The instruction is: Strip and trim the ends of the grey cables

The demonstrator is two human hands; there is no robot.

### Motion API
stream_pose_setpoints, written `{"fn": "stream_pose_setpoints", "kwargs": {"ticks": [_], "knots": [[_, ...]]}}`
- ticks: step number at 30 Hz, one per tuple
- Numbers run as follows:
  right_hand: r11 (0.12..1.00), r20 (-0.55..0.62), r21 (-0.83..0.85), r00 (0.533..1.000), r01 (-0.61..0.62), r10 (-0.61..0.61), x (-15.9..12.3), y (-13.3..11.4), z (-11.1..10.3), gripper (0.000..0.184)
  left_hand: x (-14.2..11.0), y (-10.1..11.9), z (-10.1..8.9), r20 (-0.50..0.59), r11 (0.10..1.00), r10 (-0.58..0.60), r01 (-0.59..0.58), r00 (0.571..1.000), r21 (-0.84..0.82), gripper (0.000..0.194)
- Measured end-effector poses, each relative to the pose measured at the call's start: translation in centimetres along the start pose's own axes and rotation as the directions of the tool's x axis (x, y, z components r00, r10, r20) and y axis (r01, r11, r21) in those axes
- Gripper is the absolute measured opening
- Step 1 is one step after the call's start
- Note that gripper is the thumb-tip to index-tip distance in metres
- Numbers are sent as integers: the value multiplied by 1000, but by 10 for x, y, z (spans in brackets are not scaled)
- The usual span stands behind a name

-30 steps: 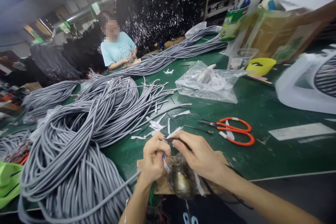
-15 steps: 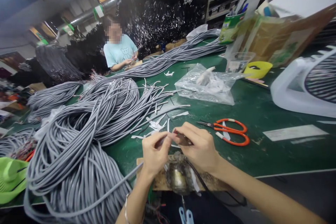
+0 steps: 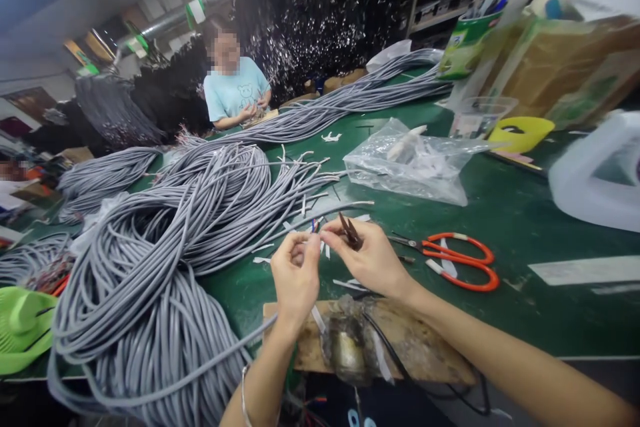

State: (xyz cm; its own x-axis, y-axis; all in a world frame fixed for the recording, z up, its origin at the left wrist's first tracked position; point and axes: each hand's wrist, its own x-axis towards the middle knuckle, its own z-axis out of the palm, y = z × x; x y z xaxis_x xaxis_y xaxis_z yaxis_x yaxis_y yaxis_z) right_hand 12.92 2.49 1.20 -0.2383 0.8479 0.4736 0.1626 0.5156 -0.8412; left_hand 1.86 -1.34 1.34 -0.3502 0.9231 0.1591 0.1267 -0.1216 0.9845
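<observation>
My left hand (image 3: pixel 295 277) is closed on the end of a grey cable (image 3: pixel 263 328), its thumb and forefinger pinching near thin blue and red wires (image 3: pixel 314 225) that stick up. My right hand (image 3: pixel 373 257) is closed too, its thumb and fingertip meeting the wire ends. Dark brown tweezers (image 3: pixel 351 232) are tucked in its fingers, tips pointing up and away. Below both hands, a worn metal cylinder (image 3: pixel 349 350) sits on a wooden board (image 3: pixel 425 340). Orange-handled scissors (image 3: pixel 463 260) lie right of my right hand. White strips (image 3: pixel 350 285) are scattered about.
Coiled grey cables (image 3: pixel 165 267) fill the left side and run to the back. A clear plastic bag (image 3: pixel 407 163), a yellow container (image 3: pixel 520 133) and a white plastic frame (image 3: pixel 590 180) stand rightward. A green fan (image 3: pixel 25 330) is at far left. Across the table sits a person (image 3: pixel 237 93).
My hands have moved slightly up and away from the board. The white strip in my fingers a second ago no longer shows there. Coloured wire tips and the tweezers now show clearly.
</observation>
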Motion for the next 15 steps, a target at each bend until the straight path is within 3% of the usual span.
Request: {"fn": "stream_pose_setpoints", "kwargs": {"ticks": [3,6,10,15], "knots": [[997,4,63,999,-37,36,-4,1,2,22,0,1,-2,5,999,4,-4,1000,-43,32],[991,8,108,997,-79,78,-5,3,2,22,2,2,-5,68,981,-10,23,998,-191,34],[985,-12,134,994,-107,110,-6,6,3,22,3,1,-8,129,903,-149,189,980,-386,31],[997,-37,50,998,-52,54,-9,3,5,22,6,0,-6,90,832,-274,283,958,-476,33]]}}
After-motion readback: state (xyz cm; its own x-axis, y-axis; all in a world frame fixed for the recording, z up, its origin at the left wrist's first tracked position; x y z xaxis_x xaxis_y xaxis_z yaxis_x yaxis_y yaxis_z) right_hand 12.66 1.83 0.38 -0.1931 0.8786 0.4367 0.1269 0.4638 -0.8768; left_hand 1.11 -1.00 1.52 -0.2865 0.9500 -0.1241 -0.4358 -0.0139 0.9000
